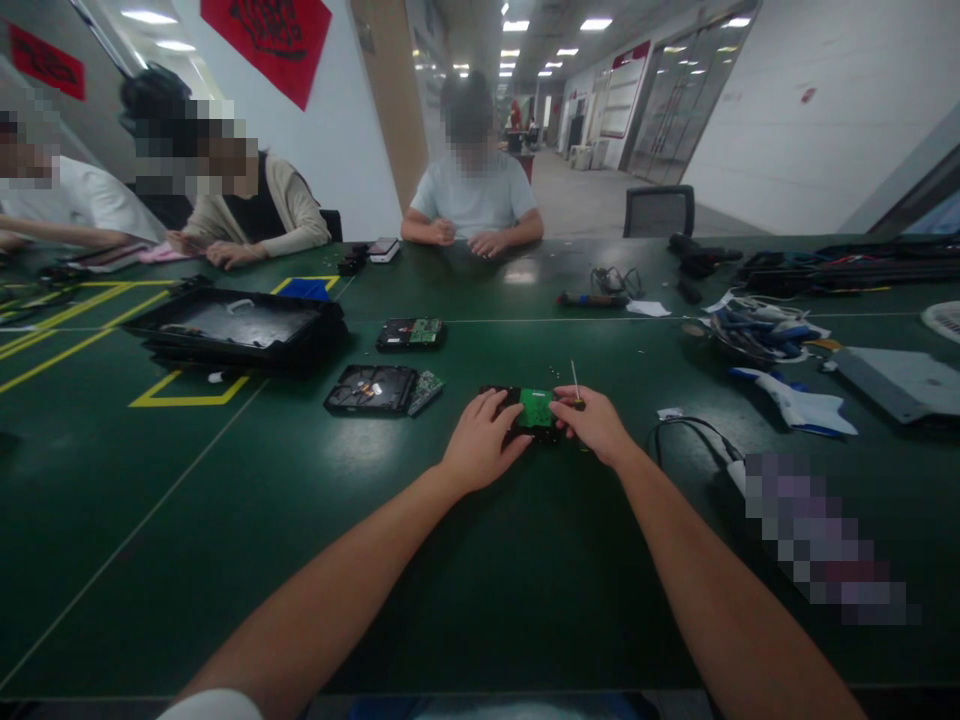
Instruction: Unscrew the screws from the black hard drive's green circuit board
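A black hard drive with a green circuit board (536, 407) lies on the table in front of me, board side up. My left hand (484, 435) grips its left part, fingers over the top and thumb along the near edge. At the right end of the drive is my right hand (589, 420), closed around a small screwdriver (575, 382) whose thin metal shaft points upward. The fingertips of this hand touch the board's right edge. Much of the screwdriver's handle is hidden by the fingers.
Left of the drive lie another hard drive (371, 389), a loose circuit board (426, 391) and a further drive (410, 333). Stacked black trays (240, 320) stand farther left. Gloves (795, 400), a grey metal case (896, 383) and cables are at right. Several people sit around the table.
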`<state>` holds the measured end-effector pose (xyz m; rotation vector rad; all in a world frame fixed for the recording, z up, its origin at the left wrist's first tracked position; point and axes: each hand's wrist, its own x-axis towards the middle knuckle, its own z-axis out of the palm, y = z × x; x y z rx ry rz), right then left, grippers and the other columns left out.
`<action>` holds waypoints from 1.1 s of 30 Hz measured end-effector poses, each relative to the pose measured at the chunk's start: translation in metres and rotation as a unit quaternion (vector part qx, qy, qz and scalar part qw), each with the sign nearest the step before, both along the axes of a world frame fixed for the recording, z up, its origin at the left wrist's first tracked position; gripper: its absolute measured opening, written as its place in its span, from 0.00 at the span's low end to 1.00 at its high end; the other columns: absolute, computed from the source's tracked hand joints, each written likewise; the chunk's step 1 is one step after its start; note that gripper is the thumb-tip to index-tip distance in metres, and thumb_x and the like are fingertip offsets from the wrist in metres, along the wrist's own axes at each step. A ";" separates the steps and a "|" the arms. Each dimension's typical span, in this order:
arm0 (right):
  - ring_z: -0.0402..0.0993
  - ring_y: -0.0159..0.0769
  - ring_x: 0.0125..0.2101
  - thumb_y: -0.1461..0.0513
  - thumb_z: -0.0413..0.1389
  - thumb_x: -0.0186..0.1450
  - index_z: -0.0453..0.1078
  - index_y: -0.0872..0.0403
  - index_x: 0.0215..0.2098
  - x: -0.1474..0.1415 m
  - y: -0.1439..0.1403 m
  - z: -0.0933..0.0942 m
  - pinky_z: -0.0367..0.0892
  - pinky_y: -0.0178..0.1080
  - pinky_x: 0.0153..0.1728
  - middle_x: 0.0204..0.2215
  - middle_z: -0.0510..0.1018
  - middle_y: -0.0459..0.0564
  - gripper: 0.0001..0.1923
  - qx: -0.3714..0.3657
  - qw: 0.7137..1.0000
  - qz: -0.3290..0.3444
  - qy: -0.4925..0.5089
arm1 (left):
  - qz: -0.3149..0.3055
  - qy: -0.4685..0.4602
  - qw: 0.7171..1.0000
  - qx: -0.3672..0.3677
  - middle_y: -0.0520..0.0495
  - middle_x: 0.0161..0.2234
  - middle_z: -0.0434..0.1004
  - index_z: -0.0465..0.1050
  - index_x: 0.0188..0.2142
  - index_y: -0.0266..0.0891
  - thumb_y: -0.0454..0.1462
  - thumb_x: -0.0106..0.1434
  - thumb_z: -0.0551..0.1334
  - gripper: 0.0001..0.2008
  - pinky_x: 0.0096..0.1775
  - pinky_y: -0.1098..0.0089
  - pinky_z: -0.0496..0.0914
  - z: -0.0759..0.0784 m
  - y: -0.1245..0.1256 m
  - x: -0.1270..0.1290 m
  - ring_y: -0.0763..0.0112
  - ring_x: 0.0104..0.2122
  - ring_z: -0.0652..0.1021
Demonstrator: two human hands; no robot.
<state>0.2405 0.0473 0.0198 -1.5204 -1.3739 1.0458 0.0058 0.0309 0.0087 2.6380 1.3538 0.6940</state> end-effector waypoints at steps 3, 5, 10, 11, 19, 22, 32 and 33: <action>0.74 0.27 0.22 0.63 0.63 0.66 0.74 0.57 0.53 0.001 0.002 -0.003 0.69 0.30 0.19 0.36 0.81 0.52 0.17 0.001 1.000 0.004 -0.002 | 0.000 0.000 1.000 0.008 0.40 0.67 0.64 0.67 0.64 0.45 0.50 0.70 0.59 0.27 0.67 0.44 0.61 -0.002 0.000 0.000 0.47 0.68 0.63; 0.73 0.27 0.22 0.63 0.62 0.66 0.73 0.56 0.53 0.002 0.003 -0.006 0.69 0.30 0.19 0.36 0.81 0.51 0.17 0.003 1.000 0.009 -0.008 | 0.003 0.002 1.000 0.015 0.39 0.67 0.64 0.67 0.64 0.44 0.50 0.70 0.59 0.27 0.67 0.45 0.61 -0.003 0.001 0.000 0.48 0.68 0.63; 0.74 0.27 0.22 0.63 0.62 0.66 0.73 0.56 0.53 0.003 0.006 -0.009 0.69 0.30 0.19 0.35 0.80 0.50 0.17 -0.001 1.000 0.004 -0.011 | 0.002 0.007 1.000 0.022 0.39 0.67 0.65 0.69 0.63 0.45 0.50 0.70 0.60 0.26 0.67 0.45 0.62 -0.004 0.002 0.000 0.48 0.68 0.64; 0.74 0.27 0.22 0.63 0.62 0.66 0.73 0.56 0.53 0.003 0.006 -0.009 0.69 0.30 0.19 0.34 0.80 0.50 0.17 -0.002 1.000 0.004 -0.010 | 0.001 0.008 1.000 0.022 0.40 0.67 0.65 0.69 0.63 0.45 0.50 0.70 0.60 0.25 0.66 0.45 0.62 -0.003 0.001 -0.001 0.48 0.68 0.64; 0.73 0.28 0.20 0.63 0.62 0.65 0.74 0.56 0.51 0.002 0.004 -0.006 0.69 0.31 0.19 0.29 0.80 0.47 0.16 -0.002 1.000 -0.012 -0.005 | 0.004 0.009 1.000 0.018 0.39 0.67 0.64 0.69 0.63 0.45 0.50 0.70 0.60 0.26 0.67 0.44 0.62 -0.002 0.000 0.000 0.47 0.68 0.63; 0.72 0.29 0.18 0.62 0.60 0.66 0.74 0.57 0.51 0.004 0.005 -0.004 0.67 0.31 0.20 0.24 0.79 0.46 0.15 0.009 0.998 -0.054 -0.014 | 0.008 0.015 1.000 0.020 0.37 0.68 0.63 0.67 0.64 0.43 0.50 0.70 0.59 0.27 0.67 0.44 0.61 0.000 -0.002 0.000 0.46 0.68 0.63; 0.79 0.45 0.45 0.55 0.48 0.75 0.72 0.53 0.58 0.025 0.008 0.000 0.71 0.44 0.47 0.46 0.81 0.57 0.20 0.131 0.931 -0.108 -0.323 | -0.078 0.050 0.995 0.022 0.41 0.67 0.67 0.66 0.65 0.45 0.48 0.72 0.57 0.25 0.68 0.47 0.60 0.001 -0.001 0.001 0.52 0.68 0.64; 0.78 0.46 0.46 0.56 0.49 0.74 0.72 0.53 0.59 0.025 0.009 -0.002 0.70 0.45 0.48 0.47 0.81 0.58 0.20 0.125 0.922 -0.100 -0.352 | -0.078 0.050 0.995 0.020 0.41 0.67 0.67 0.66 0.65 0.45 0.48 0.72 0.58 0.25 0.68 0.47 0.60 0.001 -0.001 0.001 0.52 0.68 0.65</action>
